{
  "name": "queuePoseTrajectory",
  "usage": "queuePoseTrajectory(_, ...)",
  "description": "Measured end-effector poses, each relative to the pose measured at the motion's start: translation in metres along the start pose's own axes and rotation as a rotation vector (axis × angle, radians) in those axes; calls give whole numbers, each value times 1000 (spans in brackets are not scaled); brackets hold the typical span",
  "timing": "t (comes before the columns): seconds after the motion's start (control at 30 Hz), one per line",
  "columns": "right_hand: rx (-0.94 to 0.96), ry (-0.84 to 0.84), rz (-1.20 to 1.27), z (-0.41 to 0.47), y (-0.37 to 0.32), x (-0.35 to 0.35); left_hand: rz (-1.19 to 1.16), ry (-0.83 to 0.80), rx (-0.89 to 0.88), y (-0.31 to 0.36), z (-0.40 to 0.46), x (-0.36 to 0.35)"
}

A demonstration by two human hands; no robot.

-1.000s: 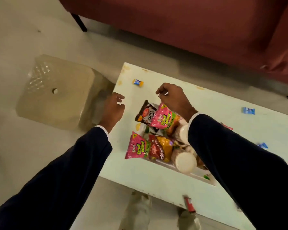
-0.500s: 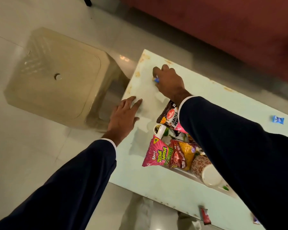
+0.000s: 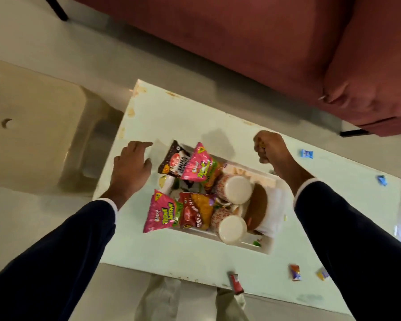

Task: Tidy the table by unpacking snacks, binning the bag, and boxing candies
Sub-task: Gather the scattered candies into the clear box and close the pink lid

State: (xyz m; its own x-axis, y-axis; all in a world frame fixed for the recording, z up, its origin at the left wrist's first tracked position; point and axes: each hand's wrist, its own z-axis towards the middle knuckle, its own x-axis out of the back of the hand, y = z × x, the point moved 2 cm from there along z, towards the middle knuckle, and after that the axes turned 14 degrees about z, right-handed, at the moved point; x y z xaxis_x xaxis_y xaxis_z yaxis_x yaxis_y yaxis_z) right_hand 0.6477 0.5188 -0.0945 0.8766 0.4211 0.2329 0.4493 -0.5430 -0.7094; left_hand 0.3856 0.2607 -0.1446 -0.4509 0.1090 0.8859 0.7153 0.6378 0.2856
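Head view — right hand (image 3: 267, 147) is curling round a small candy, now lifted off the desk's (image 3: 188, 117) far corner where it was pinching half a second ago, and is coming back over the tray (image 3: 267, 247) of snack packets (image 3: 161, 212). Left hand (image 3: 131, 163) is resting flat, fingers spread. Loose candies (image 3: 307, 154) are still lying scattered — boxing is barely begun.

Small candy (image 3: 261, 144) mostly hidden inside curled right hand (image 3: 267, 147).
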Motion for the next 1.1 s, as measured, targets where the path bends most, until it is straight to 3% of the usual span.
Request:
queuePoseTrajectory(0.13, 11, 121, -85, -11, 39, 97, -171, 194, -31, 65, -3, 15)
queuePoseTrajectory(0.23, 29, 153, -82, -15, 70, 152, -194, 213, -132, 124, 2, 22)
queuePoseTrajectory(0.4, 142, 135, -240, -9, 102, 216, -65, 49, -395, 243, 5, -2)
queuePoseTrajectory(0.53, 208, 123, -380, 18, 106, 243, 216, -142, -563, 332, 0, -58)
queuePoseTrajectory(0.63, 288, 57, -515, 43, 103, 252, 341, -235, -536, 378, 7, -99)
queuePoseTrajectory(0.73, 402, 1, -592, 65, 101, 253, 434, -277, -429, 404, 16, -132)
queuePoseTrajectory(0.83, 440, -41, -679, 86, 106, 244, 546, -216, -429, 417, 21, -150)
queuePoseTrajectory(1.1, 554, -9, -915, 94, 126, 235, 417, -175, -481, 421, 18, -159)
